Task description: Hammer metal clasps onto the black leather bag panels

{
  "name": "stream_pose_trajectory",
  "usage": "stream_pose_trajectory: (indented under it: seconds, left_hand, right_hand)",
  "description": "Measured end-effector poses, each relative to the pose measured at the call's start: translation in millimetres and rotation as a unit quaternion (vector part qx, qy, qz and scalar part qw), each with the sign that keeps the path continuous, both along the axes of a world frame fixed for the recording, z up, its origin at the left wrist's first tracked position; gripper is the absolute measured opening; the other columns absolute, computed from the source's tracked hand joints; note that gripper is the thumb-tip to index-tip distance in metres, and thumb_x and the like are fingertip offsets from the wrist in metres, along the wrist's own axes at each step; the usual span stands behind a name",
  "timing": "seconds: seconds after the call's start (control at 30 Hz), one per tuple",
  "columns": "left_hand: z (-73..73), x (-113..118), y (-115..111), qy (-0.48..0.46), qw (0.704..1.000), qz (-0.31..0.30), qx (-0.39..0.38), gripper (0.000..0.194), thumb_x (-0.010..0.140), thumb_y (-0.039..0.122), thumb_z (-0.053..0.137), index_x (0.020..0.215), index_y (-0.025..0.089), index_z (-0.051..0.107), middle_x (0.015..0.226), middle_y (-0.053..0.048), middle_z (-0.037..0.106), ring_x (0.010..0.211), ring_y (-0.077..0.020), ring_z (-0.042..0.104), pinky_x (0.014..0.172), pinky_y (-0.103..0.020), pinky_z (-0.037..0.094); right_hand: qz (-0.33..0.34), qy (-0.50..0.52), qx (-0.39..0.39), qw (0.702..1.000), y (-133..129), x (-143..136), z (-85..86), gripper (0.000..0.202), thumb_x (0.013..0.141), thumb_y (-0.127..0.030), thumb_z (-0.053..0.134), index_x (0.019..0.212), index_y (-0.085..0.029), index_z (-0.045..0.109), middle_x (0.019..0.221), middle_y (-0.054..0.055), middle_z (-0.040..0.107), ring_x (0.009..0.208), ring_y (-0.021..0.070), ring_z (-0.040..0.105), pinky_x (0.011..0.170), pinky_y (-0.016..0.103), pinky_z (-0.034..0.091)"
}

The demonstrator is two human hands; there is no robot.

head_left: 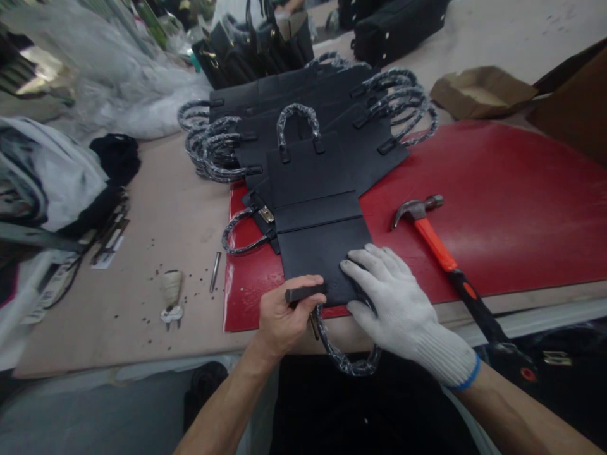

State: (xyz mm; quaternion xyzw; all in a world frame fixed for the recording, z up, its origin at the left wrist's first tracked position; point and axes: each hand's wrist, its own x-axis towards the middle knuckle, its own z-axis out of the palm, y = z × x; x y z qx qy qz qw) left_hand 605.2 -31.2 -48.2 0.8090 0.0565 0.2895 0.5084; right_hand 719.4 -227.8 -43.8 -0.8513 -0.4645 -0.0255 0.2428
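Observation:
A black bag panel [317,253] with fold lines across its middle lies before me, one plastic-wrapped handle [298,114] at its far end and another handle [348,366] hanging over the table's near edge. My left hand [284,316], bare, pinches a short dark bar-shaped piece [303,292] at the panel's near left corner; its exact kind is unclear. White-gloved, my right hand [393,297] rests with fingers stretched over the panel's near right part. To the right lies a claw hammer [434,243] with an orange and black grip.
More black panels with wrapped handles [403,95] are piled behind. Beneath is a red mat [497,202]. On the left lie a metal rod [215,272] and a pronged tool with a wrapped grip [172,291]. A cardboard tray [484,91] stands back right.

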Motion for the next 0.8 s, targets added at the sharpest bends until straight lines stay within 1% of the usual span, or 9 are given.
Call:
stream_pose_trajectory:
  seconds: [0.07,0.17,0.4,0.6,0.8]
  left_hand:
    - [-3.8,0.0,-1.7,-0.006,1.0,0.0,0.001,0.014,0.092,0.028,0.079,0.101,0.019,0.075,0.1,-0.007,0.082,0.095,-0.0223,0.08,0.09,-0.033,0.068]
    - [-5.5,0.2,-2.3,-0.008,1.0,0.01,0.005,0.015,0.091,0.026,0.08,0.103,0.02,0.074,0.1,-0.006,0.083,0.093,-0.0213,0.081,0.089,-0.032,0.068]
    - [-3.4,2.5,-2.8,0.01,0.999,0.024,0.023,0.014,0.09,0.027,0.08,0.101,0.02,0.075,0.1,-0.006,0.082,0.091,-0.0213,0.081,0.087,-0.032,0.068]
    - [-1.8,3.2,-4.4,0.033,0.998,0.038,0.043,0.01,0.092,0.027,0.078,0.099,0.02,0.076,0.1,-0.006,0.082,0.092,-0.0201,0.08,0.089,-0.031,0.066]
    - [1.1,5.8,-6.4,0.036,0.997,0.044,0.058,0.009,0.092,0.028,0.078,0.097,0.02,0.078,0.098,-0.005,0.082,0.09,-0.0207,0.08,0.087,-0.031,0.066]
  right_hand:
    - [0.0,0.002,-0.002,1.0,0.5,0.4,0.3,0.058,0.083,-0.026,0.065,0.14,-0.016,0.063,0.149,0.014,0.057,0.144,0.0398,0.044,0.122,0.062,0.034]
    - [-0.001,0.005,-0.003,1.0,0.8,0.6,0.7,0.058,0.083,-0.026,0.065,0.14,-0.016,0.063,0.15,0.014,0.057,0.144,0.04,0.044,0.123,0.062,0.033]
    - [0.002,0.011,0.0,1.0,-0.1,0.3,-0.1,0.058,0.084,-0.026,0.064,0.141,-0.015,0.062,0.149,0.014,0.057,0.145,0.0404,0.042,0.123,0.063,0.032]
    - [0.002,0.01,0.005,1.0,0.0,0.4,0.5,0.057,0.084,-0.026,0.064,0.139,-0.014,0.064,0.148,0.015,0.058,0.144,0.0407,0.043,0.123,0.063,0.032]
    - [-0.003,0.017,0.005,1.0,-0.2,0.2,0.0,0.058,0.083,-0.024,0.063,0.14,-0.016,0.063,0.149,0.014,0.058,0.145,0.0401,0.043,0.123,0.063,0.032]
